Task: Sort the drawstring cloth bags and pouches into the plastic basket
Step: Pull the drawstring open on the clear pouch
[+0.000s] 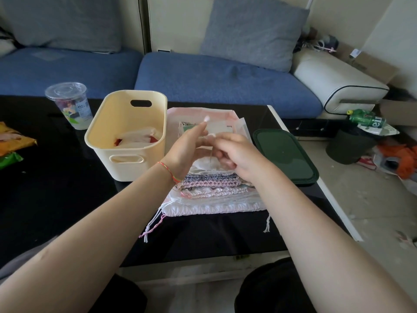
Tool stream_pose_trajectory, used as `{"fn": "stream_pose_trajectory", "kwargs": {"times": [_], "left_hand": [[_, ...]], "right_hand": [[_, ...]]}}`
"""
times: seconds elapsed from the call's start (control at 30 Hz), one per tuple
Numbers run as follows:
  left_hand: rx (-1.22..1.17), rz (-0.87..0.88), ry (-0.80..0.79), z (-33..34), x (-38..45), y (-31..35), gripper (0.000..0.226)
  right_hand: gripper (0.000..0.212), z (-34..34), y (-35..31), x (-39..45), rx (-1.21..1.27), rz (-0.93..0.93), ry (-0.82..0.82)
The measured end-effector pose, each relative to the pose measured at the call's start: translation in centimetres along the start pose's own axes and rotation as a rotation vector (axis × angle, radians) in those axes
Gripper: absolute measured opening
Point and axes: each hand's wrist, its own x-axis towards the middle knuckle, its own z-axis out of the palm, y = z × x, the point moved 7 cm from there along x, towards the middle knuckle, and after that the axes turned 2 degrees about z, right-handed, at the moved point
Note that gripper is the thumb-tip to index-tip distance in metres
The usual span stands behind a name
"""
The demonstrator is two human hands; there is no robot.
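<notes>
Pouch stack (pixel 212 188) — half under hands (pixel 234 152)

The basket (pixel 126 141) mouth is open above, flanked by cup (pixel 68 105) and pouch stack (pixel 212 188).

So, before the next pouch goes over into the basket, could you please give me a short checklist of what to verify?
1. Basket upright, mouth open: ok.
2. Room left in basket, only a few bags at its bottom: ok.
3. Left hand and right hand have a firm hold on a pouch: cannot tell.
4. Pile of pouches stacked tidily beside the basket: ok.
5. Cup clear of the path: ok.
</notes>
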Motion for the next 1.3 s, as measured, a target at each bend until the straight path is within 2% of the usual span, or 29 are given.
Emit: {"fn": "stream_pose_trajectory", "kwargs": {"times": [0.13,0.2,0.27,0.37,0.47,0.57,0.63,0.7,0.87,1.07,1.13,1.3], "left_hand": [[0.227,-0.003,-0.034,0.1,-0.7,-0.3,0.025],[0.497,0.059,-0.077,0.2,-0.9,-0.3,0.013],[0.722,0.092,-0.123,0.4,-0.9,-0.8,0.007],[0.832,0.127,-0.141,0.5,-0.9,-1.2,0.012],[0.815,0.127,-0.086,0.2,-0.7,-1.3,0.013],[0.769,0.1,-0.021,-0.6,-0.4,-1.6,0.016],[0.763,0.099,0.007,-0.8,-0.3,-1.6,0.019],[0.749,0.095,0.026,-1.0,-0.2,-1.7,0.021],[0.775,0.095,0.044,-0.8,-0.1,-1.8,0.022],[0.861,0.168,0.006,-0.4,-0.4,-1.6,0.016],[0.891,0.182,-0.023,-0.2,-0.5,-1.6,0.014],[0.969,0.185,-0.092,0.2,-0.7,-1.5,0.018]], "right_hand": [[0.017,-2.3,0.2,0.6,0.258,0.006,0.101],[0.019,-3.2,0.4,0.8,0.357,0.009,0.154],[0.02,-3.9,0.5,0.7,0.39,-0.001,0.193],[0.02,-5.2,0.5,0.5,0.315,-0.017,0.261],[0.019,-6.2,0.2,-0.1,0.049,-0.014,0.392],[0.044,-6.1,-0.2,-0.5,-0.274,0.037,0.398],[0.045,-5.5,-0.7,-0.7,-0.594,0.033,0.309],[0.035,-4.7,-1.0,-1.1,-0.86,0.0,0.179],[0.014,-2.8,-0.4,-1.8,-1.234,0.089,-0.078],[0.019,-1.1,-0.3,-2.3,-1.086,0.216,-0.266],[0.022,-1.0,-0.1,-2.3,-0.983,0.26,-0.285],[0.025,-2.4,0.2,-0.8,-0.569,0.188,-0.057]]}}
